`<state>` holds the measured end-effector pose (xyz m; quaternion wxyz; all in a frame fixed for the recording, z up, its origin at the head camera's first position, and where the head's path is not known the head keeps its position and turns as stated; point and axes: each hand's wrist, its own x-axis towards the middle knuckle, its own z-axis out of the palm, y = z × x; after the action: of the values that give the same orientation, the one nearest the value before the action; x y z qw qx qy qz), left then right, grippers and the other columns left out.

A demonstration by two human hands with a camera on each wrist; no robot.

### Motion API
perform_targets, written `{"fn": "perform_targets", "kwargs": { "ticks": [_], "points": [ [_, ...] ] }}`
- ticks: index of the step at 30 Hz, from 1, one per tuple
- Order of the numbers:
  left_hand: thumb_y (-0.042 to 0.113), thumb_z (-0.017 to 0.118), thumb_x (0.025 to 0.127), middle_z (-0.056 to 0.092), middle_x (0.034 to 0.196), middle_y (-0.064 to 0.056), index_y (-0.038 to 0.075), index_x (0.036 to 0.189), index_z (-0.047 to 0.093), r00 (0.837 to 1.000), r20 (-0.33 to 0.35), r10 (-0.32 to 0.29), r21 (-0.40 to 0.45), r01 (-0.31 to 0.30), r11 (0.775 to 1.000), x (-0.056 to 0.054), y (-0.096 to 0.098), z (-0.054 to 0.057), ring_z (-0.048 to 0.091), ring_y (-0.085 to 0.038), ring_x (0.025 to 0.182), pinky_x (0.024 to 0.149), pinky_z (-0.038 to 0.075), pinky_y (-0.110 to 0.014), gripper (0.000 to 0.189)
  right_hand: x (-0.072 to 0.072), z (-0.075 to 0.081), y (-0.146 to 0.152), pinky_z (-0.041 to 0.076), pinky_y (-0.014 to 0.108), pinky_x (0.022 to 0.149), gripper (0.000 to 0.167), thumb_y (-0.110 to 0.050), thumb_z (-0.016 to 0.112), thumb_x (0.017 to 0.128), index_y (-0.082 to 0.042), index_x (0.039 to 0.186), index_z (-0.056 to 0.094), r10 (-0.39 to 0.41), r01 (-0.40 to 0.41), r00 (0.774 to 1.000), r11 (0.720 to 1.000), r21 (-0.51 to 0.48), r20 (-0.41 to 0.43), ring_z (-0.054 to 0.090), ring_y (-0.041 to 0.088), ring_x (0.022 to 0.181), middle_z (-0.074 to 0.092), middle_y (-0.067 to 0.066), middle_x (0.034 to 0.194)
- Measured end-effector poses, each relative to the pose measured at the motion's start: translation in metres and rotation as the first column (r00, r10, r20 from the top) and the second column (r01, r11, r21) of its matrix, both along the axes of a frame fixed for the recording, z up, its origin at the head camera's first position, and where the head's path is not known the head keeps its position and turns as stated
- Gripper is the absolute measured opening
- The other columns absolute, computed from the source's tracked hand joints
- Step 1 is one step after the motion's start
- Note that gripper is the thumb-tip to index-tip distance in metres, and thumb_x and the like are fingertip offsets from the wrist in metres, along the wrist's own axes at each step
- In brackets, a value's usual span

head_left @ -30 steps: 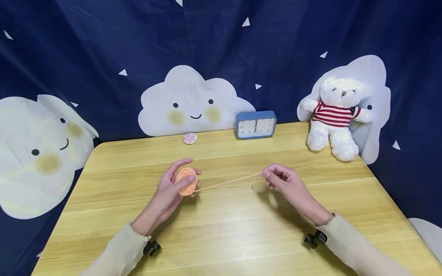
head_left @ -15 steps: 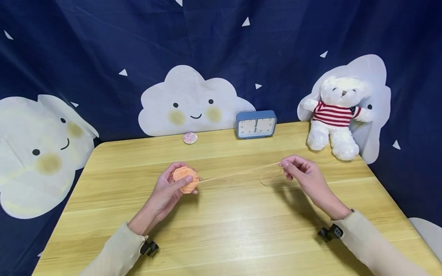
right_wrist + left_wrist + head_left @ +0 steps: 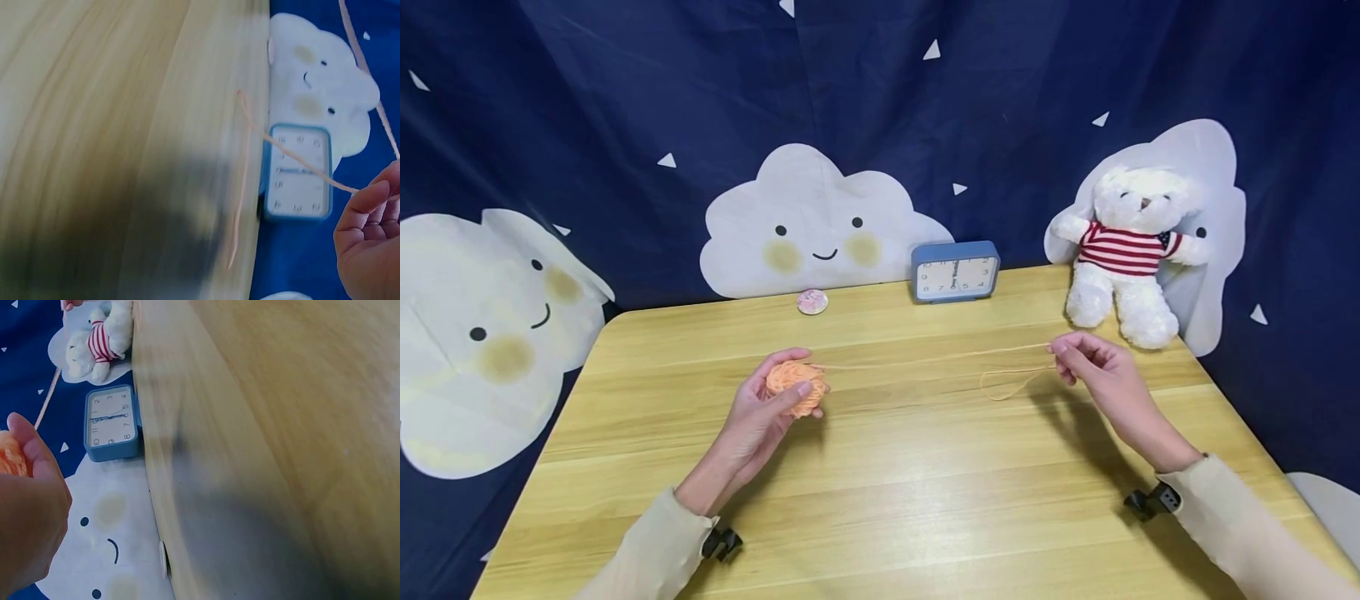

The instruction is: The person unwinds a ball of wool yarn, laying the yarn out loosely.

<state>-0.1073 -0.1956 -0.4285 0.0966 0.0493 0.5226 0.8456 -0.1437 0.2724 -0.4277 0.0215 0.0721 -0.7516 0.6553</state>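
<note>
Left hand: holds the yarn ball [image 3: 787, 379], thumb across its near face; the left hand [image 3: 751, 423] is raised above the worktop [image 3: 887, 500].
Right hand: pinches the yarn between thumb and fingertips; the right hand [image 3: 1108, 387] stands well apart from the ball.
Strand: a straight strand [image 3: 362, 61] joins the two, its long axis running crosswise from ball to right hand, slightly farther from the wearer at the right end.
Loose length: a slack loose length [image 3: 294, 156] trails from the right hand, bending back on itself; contact with the worktop cannot be told.
Far edge: pink-patterned disc [image 3: 812, 302], blue clock [image 3: 956, 273], and teddy bear [image 3: 1122, 250] beyond the right hand.
Backdrop: dark blue curtain [image 3: 865, 83] with clouds.
</note>
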Motion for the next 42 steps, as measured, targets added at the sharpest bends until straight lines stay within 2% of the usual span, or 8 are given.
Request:
{"fn": "perform_targets", "kwargs": {
  "ticks": [7,11,16,23,26,29,34,42],
  "points": [
    [-0.007,0.065,0.105,0.069,0.128,-0.011,0.003,0.149,0.055,0.999,-0.002,0.049,-0.017,-0.049,0.999,0.002,-0.001,-0.002,0.072,-0.021,0.099,0.075,0.065,-0.033,0.046,-0.011,-0.010,0.027,0.055,0.020,0.067,0.014,-0.008,0.065,0.110,0.003,0.109,0.074,-0.027,0.029,0.998,0.999,-0.036,0.056,0.062,0.009,0.076,0.070,0.002,0.086],
    [-0.007,0.064,0.105,0.070,0.126,-0.011,0.004,0.143,0.058,0.997,-0.015,0.077,-0.033,-0.077,0.996,0.003,0.001,-0.005,0.072,-0.020,0.098,0.074,0.064,-0.032,0.040,-0.019,-0.014,0.038,0.055,0.022,0.068,0.018,-0.009,0.060,0.112,0.005,0.112,0.071,-0.001,-0.014,0.990,0.995,0.103,0.142,0.062,0.008,0.076,0.070,-0.002,0.088],
    [-0.008,0.065,0.104,0.065,0.126,-0.010,0.003,0.139,0.060,0.993,0.003,0.120,-0.065,-0.120,0.991,0.004,0.005,-0.004,0.069,-0.017,0.104,0.084,0.062,-0.028,0.037,-0.032,-0.023,0.043,0.055,0.023,0.069,0.026,-0.010,0.056,0.114,0.013,0.119,0.066,0.044,-0.114,0.968,0.954,0.277,0.245,0.062,0.006,0.078,0.070,-0.005,0.091],
    [-0.010,0.065,0.102,0.059,0.131,-0.012,0.003,0.145,0.055,0.981,0.053,0.188,-0.099,-0.182,0.978,0.004,0.007,-0.003,0.065,-0.018,0.110,0.092,0.059,-0.026,0.046,-0.042,-0.028,0.046,0.054,0.025,0.065,0.032,-0.013,0.056,0.114,0.016,0.124,0.066,0.020,-0.131,0.962,0.910,0.394,0.273,0.063,0.008,0.079,0.074,0.004,0.096],
    [-0.010,0.064,0.102,0.058,0.132,-0.011,0.002,0.147,0.052,0.982,0.059,0.181,-0.097,-0.174,0.980,0.004,0.007,-0.003,0.064,-0.017,0.111,0.092,0.059,-0.025,0.049,-0.044,-0.028,0.047,0.053,0.026,0.064,0.034,-0.016,0.057,0.114,0.014,0.126,0.067,0.004,-0.130,0.962,0.886,0.445,0.273,0.063,0.009,0.081,0.074,0.005,0.096],
    [-0.010,0.063,0.102,0.057,0.132,-0.011,-0.002,0.151,0.046,0.986,0.055,0.160,-0.093,-0.154,0.984,0.004,0.008,-0.002,0.063,-0.017,0.111,0.092,0.058,-0.025,0.052,-0.045,-0.028,0.047,0.051,0.027,0.062,0.033,-0.016,0.059,0.114,0.013,0.126,0.067,0.002,-0.135,0.961,0.877,0.462,0.275,0.062,0.010,0.079,0.072,0.005,0.094],
    [-0.008,0.063,0.102,0.056,0.134,-0.011,-0.003,0.153,0.043,0.989,0.071,0.126,-0.098,-0.119,0.988,-0.001,0.013,0.000,0.062,-0.017,0.113,0.093,0.057,-0.025,0.055,-0.046,-0.030,0.045,0.049,0.028,0.058,0.032,-0.015,0.060,0.113,0.013,0.125,0.067,0.015,-0.147,0.960,0.878,0.456,0.280,0.059,0.011,0.075,0.071,0.004,0.092],
    [-0.010,0.061,0.101,0.056,0.135,-0.011,-0.003,0.153,0.043,0.991,0.094,0.094,-0.089,-0.086,0.992,-0.008,0.025,0.001,0.062,-0.017,0.116,0.097,0.056,-0.025,0.055,-0.046,-0.030,0.039,0.051,0.028,0.061,0.032,-0.011,0.062,0.111,0.013,0.132,0.064,0.008,-0.130,0.964,0.888,0.442,0.267,0.064,0.011,0.082,0.074,0.007,0.097]
  ]
}}
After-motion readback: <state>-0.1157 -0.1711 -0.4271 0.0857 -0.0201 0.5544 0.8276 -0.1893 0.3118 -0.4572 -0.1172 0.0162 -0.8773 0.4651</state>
